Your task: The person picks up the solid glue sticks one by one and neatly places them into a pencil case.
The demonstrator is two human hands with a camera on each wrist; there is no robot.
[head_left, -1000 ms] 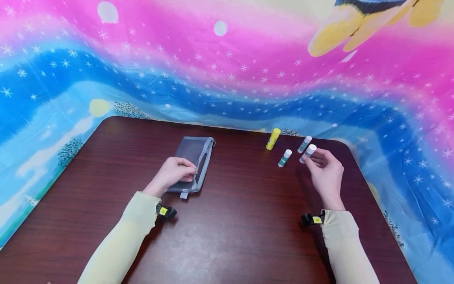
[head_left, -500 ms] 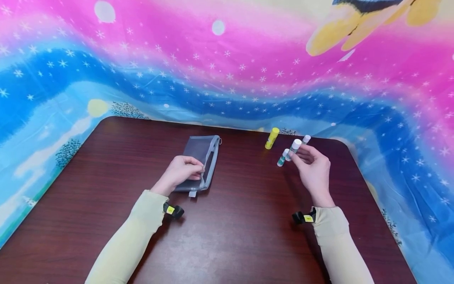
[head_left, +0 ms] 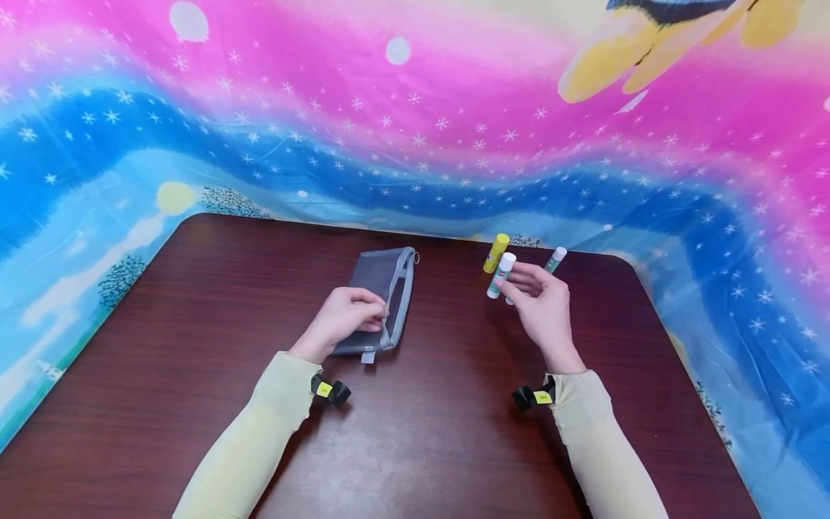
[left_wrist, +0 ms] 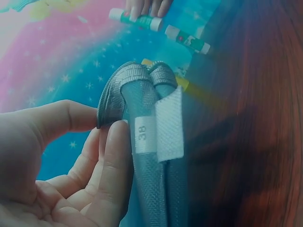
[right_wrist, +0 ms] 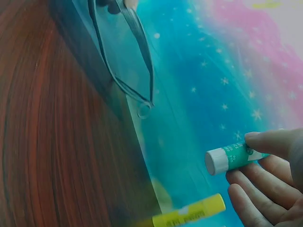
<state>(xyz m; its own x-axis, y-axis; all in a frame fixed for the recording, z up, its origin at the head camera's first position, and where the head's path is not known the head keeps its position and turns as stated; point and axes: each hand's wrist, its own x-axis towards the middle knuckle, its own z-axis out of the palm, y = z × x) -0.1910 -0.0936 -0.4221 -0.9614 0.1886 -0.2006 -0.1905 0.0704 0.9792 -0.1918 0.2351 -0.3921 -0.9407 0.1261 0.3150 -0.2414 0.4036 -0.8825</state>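
Observation:
My left hand (head_left: 346,317) pinches the near edge of a grey mesh zipper pouch (head_left: 376,270), and its mouth gapes in the right wrist view. A white tag (left_wrist: 169,125) hangs at the pouch's end. In my right hand (head_left: 541,303), thumb and fingers hold a white-capped green glue stick (right_wrist: 236,156), raised over the table between the pouch and the other sticks. Just behind it stands a yellow glue stick (head_left: 496,252). Another green glue stick (head_left: 555,259) is upright farther right, while a third (left_wrist: 187,39) is mostly hidden behind my right hand in the head view.
The dark brown wooden table (head_left: 415,432) has rounded far corners. A colourful printed cloth (head_left: 415,144) hangs along its back and sides. Each wrist wears a black camera strap, and pale yellow sleeves cover both arms.
My right hand has carried the green glue stick left, away from the right-hand stick and past the nearer one. My left hand has shifted the pouch to the right.

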